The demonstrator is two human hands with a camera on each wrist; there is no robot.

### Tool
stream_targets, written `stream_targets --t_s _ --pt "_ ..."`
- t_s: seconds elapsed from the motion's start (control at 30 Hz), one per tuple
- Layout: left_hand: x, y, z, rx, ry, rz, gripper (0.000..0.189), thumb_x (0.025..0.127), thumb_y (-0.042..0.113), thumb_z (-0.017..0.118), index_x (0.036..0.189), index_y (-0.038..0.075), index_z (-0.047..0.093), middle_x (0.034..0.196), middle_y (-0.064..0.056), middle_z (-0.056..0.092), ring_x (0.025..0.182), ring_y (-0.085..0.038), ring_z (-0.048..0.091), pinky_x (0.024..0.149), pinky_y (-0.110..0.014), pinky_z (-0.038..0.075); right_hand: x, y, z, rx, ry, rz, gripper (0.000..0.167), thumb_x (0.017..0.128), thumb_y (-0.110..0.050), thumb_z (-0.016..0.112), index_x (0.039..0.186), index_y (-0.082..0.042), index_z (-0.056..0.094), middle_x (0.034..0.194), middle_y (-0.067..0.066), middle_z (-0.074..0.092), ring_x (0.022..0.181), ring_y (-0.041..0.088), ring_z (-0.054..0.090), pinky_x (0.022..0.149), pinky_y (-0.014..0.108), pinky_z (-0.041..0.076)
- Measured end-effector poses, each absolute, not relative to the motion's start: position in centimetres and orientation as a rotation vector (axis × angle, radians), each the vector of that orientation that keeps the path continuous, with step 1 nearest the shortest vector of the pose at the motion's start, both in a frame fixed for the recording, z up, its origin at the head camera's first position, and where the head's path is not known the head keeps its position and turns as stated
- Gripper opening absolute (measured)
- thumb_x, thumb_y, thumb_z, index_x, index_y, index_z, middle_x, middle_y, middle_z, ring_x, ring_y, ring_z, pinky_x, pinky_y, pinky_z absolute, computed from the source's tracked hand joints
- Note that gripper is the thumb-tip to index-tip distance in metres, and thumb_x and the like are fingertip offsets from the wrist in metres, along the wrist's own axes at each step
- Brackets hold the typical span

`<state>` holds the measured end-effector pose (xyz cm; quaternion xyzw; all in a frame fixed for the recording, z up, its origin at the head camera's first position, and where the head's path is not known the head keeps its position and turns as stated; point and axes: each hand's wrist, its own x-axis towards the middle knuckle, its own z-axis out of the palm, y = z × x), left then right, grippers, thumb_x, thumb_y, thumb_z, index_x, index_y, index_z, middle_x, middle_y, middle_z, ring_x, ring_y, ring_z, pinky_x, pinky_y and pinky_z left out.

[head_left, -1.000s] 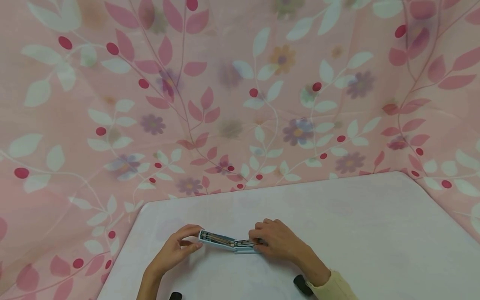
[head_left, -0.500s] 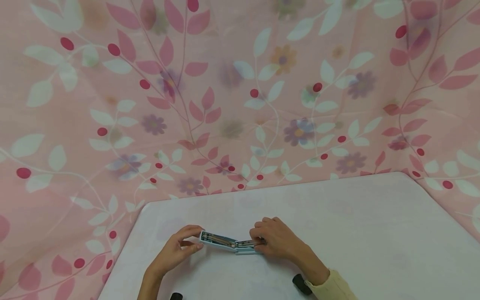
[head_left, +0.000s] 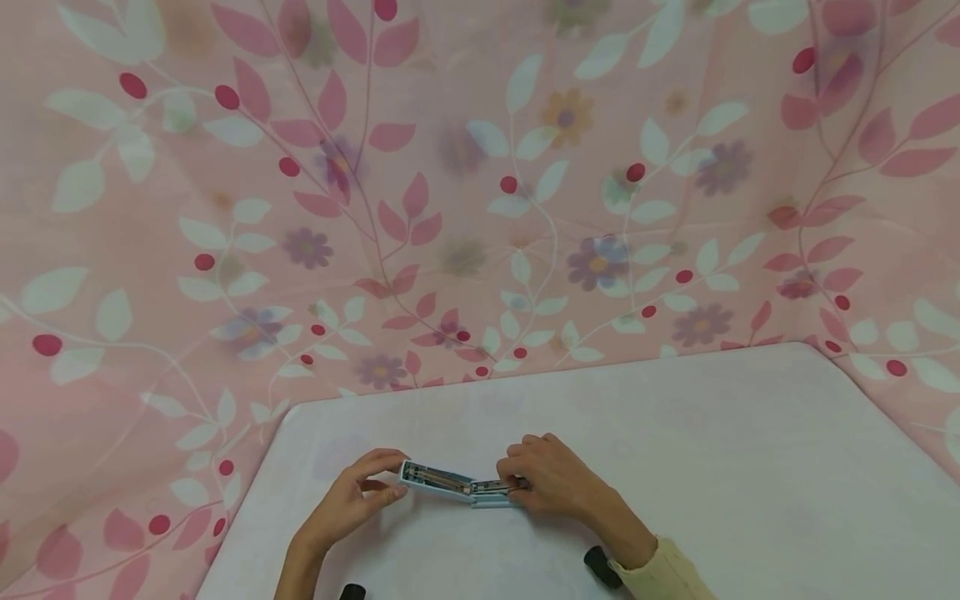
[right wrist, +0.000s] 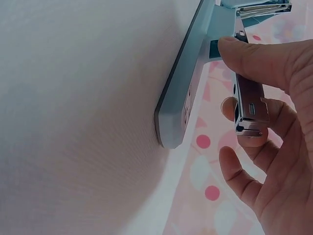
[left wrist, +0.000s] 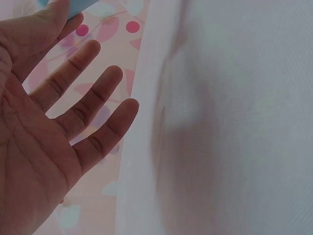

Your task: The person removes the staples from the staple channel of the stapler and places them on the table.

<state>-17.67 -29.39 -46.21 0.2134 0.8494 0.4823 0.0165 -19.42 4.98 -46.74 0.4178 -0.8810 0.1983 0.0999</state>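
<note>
A light blue stapler (head_left: 438, 481) lies hinged wide open on the white table in the head view, its inner metal parts facing up. At its left end my left hand (head_left: 352, 497) pinches the raised cover between thumb and forefinger. The left wrist view has just a corner of that blue cover (left wrist: 80, 6) at the top, while the other fingers (left wrist: 98, 95) spread free. My right hand (head_left: 551, 479) grips the metal staple magazine (right wrist: 252, 98), thumb on one side and fingers on the other. Below the magazine, the blue base (right wrist: 178, 98) rests on the table.
Two black cylindrical objects (head_left: 602, 568) show near the wrists at the lower edge of the head view. The white table (head_left: 712, 467) has rounded back corners and meets a pink floral cloth (head_left: 465, 208) behind and at the sides.
</note>
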Motion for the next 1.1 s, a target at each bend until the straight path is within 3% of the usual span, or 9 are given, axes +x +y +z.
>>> stream_targets --t_s 0.23,0.63,0.9,1.1 --pt "-17.74 -29.22 -46.12 0.674 2.642 1.507 0.033 0.087 0.016 0.076 0.120 0.014 0.070 0.123 -0.007 0.061 0.106 -0.015 0.058 0.081 -0.036 0.053 -19.49 4.91 -46.79 1.231 -2.582 0.594 0.027 0.076 -0.013 0.077 0.072 -0.023 0.051 0.067 -0.016 0.033 0.068 0.007 0.037 0.063 0.026 0.029" --pt "-17.78 -29.11 -46.01 0.682 2.643 1.512 0.034 0.087 0.016 0.077 0.120 0.013 0.070 0.123 -0.006 0.062 0.106 -0.016 0.058 0.081 -0.036 0.053 -19.72 4.89 -47.06 1.233 -2.587 0.588 0.031 0.076 -0.013 0.077 0.072 -0.021 0.047 0.066 -0.014 0.031 0.067 0.008 0.036 0.062 0.027 0.028" --pt "-17.70 -29.32 -46.42 0.669 2.642 1.515 0.032 0.087 0.015 0.076 0.119 0.013 0.071 0.123 -0.008 0.062 0.106 -0.015 0.058 0.081 -0.037 0.053 -19.72 4.99 -47.34 1.213 -2.609 0.631 0.040 0.077 -0.019 0.082 0.074 -0.024 0.042 0.066 -0.014 0.031 0.068 0.007 0.037 0.062 0.027 0.029" --pt "-17.76 -29.43 -46.56 0.675 2.650 1.514 0.032 0.087 0.015 0.076 0.119 0.013 0.071 0.123 -0.007 0.062 0.105 -0.014 0.059 0.081 -0.037 0.053 -19.57 5.32 -47.04 1.184 -2.598 0.708 0.041 0.076 -0.026 0.086 0.079 -0.022 0.046 0.067 -0.015 0.033 0.070 0.007 0.038 0.064 0.027 0.029"
